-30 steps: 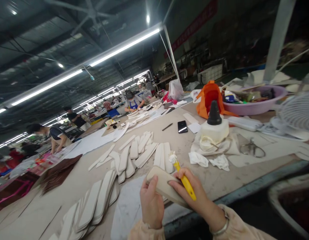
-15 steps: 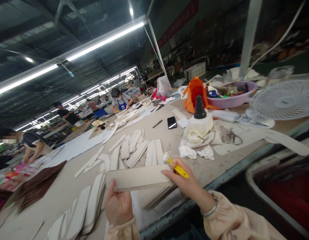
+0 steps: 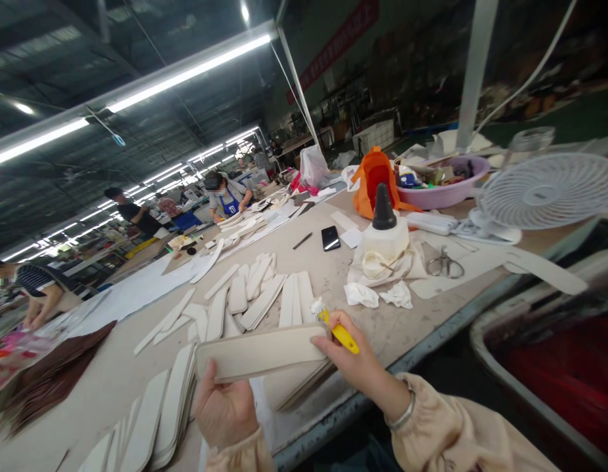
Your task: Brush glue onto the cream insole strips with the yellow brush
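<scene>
Tissues [image 3: 361, 295], perhaps, beyond right hand [image 3: 351, 351]

Loose pale-peach fabric right sleeve [image 3: 451, 419]: long, creased, ballooning behind a gathered cuff [image 3: 420, 398]. Matching pale-peach fabric left sleeve [image 3: 244, 452], creased, only its end in view. Slim silver-coloured bangle [image 3: 408, 409] at the right cuff edge. Left hand [image 3: 225, 408], right hand [image 3: 349, 354]: bare.

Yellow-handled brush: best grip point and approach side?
I'd pinch the yellow handle, coming from the near right: it's slim and slants down that way, while the bristles, smeared white, point up and away, so are best avoided. The right hand holds it there, also gripping one end of the pale strip.
</scene>
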`<state>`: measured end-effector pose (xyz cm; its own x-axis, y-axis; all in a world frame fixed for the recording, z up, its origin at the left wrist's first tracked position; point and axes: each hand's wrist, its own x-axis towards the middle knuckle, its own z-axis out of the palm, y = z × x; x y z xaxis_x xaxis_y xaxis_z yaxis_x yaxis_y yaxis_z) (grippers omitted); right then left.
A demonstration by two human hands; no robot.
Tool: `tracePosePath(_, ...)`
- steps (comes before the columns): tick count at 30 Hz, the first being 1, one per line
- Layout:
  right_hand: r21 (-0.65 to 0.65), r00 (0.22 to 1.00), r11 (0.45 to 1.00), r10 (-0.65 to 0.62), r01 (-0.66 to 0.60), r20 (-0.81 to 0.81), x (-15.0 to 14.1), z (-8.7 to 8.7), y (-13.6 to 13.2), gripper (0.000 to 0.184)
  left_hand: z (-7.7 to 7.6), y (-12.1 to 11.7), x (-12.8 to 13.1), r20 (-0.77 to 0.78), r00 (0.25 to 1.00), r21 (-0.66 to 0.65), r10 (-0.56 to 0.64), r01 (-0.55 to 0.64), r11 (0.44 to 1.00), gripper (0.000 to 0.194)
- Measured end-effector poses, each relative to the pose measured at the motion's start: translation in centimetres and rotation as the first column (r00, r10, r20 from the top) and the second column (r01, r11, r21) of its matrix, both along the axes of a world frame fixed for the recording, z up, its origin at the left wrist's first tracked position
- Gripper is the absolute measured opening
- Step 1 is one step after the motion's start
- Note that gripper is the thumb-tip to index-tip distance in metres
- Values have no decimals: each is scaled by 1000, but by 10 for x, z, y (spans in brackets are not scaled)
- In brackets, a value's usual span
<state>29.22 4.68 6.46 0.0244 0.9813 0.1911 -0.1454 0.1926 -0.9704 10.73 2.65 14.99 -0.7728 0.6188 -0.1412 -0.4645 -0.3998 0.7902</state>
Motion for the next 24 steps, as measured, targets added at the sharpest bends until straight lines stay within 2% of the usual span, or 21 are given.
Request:
tracePosePath(5,14,1000,1000,-12,12,-21,4,1,3,26,-10,1,-5,-37,998,-10,-51,51,999,17)
tracePosePath(8,18,996,996,-84,85,-40,14,1,11,29,-21,-2,-13,-88,985,-32,-148,146,989,21)
tracePosePath(10,9,987,988,-156,156,-41,22,-1,18,33,-29,-9,-19,-126,958,-94,-257,246,965,23)
tracePosePath(13,5,975,977,-212,212,-62,32,-9,31,38,-39,-23,-26,-176,877,-220,-448,408,886,25)
tracePosePath(17,36,969,969,-246,246,10,34,-19,37,37,-51,-44,-35,-155,746,-362,-647,567,740,29)
tracePosePath(20,95,958,970,-238,225,158,31,-25,36,31,-64,-51,-44,-116,703,-434,-702,600,672,29)
tracePosePath(24,135,921,975,-214,178,325,26,-33,37,27,-83,-50,-54,-71,718,-534,-692,559,634,31)
